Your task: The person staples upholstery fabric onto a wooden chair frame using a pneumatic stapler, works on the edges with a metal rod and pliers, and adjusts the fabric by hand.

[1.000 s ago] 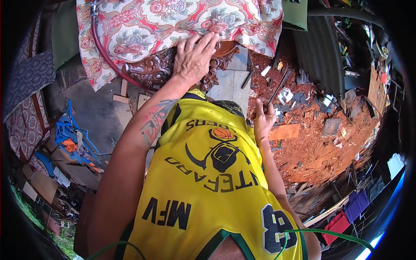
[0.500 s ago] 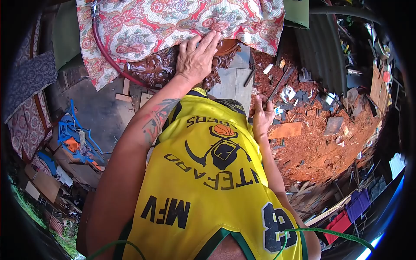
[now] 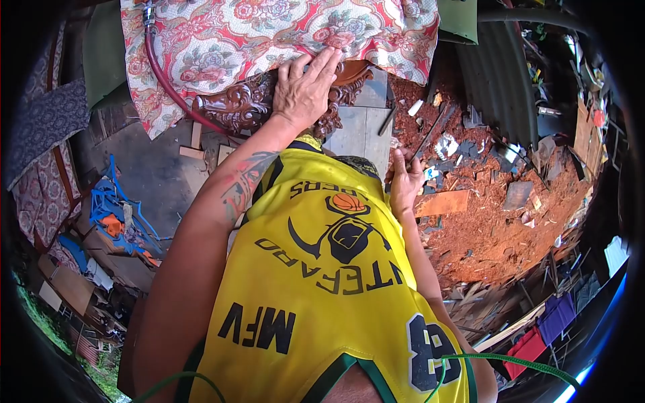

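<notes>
My left hand (image 3: pixel 306 87) lies palm down with its fingers stretched out. It rests on a glossy brown carved wooden piece (image 3: pixel 235 107), and the fingertips touch the edge of a floral-patterned fabric cover (image 3: pixel 201 40). My right hand (image 3: pixel 404 180) is low beside my right leg, its visible fingers slightly bent and apart. Close to those fingertips is the end of a thin dark stick (image 3: pixel 433 131); I cannot make out any contact between them. A dark red hose (image 3: pixel 161 77) curves over the fabric and passes beside the carved wood.
Reddish sawdust (image 3: pixel 497 235) with scattered scraps and an orange-brown board (image 3: pixel 442 203) covers the ground at right. A corrugated dark sheet (image 3: pixel 500 80) stands behind it. Blue plastic strips (image 3: pixel 111 201) lie at left. Small wood offcuts (image 3: pixel 192 152) sit below the hose.
My right hand has shifted very slightly towards my body. My left hand stays in place on the carved wood, and the view has barely moved.
</notes>
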A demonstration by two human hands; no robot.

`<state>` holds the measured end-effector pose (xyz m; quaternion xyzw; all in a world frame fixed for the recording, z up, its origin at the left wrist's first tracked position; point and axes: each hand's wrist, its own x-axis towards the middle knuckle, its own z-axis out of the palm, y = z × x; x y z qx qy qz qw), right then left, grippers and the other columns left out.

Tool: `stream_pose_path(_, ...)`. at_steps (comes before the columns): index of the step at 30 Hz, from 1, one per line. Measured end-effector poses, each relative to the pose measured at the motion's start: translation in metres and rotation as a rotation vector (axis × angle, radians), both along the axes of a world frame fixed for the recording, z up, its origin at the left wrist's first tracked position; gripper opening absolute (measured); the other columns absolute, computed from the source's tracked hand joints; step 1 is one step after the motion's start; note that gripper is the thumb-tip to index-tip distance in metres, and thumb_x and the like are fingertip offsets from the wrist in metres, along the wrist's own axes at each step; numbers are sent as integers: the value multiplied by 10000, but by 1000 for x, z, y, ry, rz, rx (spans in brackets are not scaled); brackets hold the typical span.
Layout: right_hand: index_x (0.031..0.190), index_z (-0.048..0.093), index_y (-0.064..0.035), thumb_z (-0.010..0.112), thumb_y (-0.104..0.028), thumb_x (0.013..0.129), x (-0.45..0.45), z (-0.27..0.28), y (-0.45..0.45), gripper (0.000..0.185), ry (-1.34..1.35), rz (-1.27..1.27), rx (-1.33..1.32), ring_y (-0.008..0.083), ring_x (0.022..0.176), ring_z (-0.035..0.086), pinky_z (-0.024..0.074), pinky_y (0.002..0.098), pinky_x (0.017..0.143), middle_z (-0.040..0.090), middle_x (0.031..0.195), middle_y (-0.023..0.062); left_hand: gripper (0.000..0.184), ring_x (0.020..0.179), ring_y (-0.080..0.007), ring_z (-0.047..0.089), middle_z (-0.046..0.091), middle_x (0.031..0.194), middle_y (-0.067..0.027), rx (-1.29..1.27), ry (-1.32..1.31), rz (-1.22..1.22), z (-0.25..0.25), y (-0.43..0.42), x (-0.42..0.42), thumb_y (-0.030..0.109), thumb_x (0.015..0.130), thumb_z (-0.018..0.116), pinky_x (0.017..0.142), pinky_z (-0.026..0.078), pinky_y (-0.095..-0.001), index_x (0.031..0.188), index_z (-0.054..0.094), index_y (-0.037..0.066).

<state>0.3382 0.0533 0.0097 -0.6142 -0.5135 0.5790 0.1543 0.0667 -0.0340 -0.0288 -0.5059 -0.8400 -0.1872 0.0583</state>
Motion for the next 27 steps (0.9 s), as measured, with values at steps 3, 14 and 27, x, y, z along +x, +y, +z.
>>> stream_pose_path(3, 1052, 676, -32, 716, -262, 1002, 2, -3, 1, 239, 17, -10, -8, 73, 511, 508, 404, 250, 469, 544, 623, -12, 545, 1221, -238, 468, 531, 1513, 64, -1, -7, -1, 0, 0, 0, 239, 974, 645, 1055, 339, -437, 1509, 537, 217)
stream_pose_path(14, 1075, 679, -15, 725, -256, 996, 0, 1, -4, 258, 16, -55, -13, 75, 517, 506, 403, 250, 469, 554, 634, -11, 541, 1208, -242, 467, 528, 1508, 56, -3, -4, -9, 4, 0, 0, 234, 967, 656, 1050, 348, -435, 1497, 550, 204)
stream_pose_path(27, 1081, 686, -10, 720, -273, 1005, -8, 0, 1, 276, 41, -53, 31, 63, 509, 518, 406, 230, 462, 550, 620, -16, 544, 1201, -253, 480, 556, 1455, 32, 40, 38, -16, 1, 2, -1, 222, 945, 676, 1011, 390, -432, 1478, 572, 193)
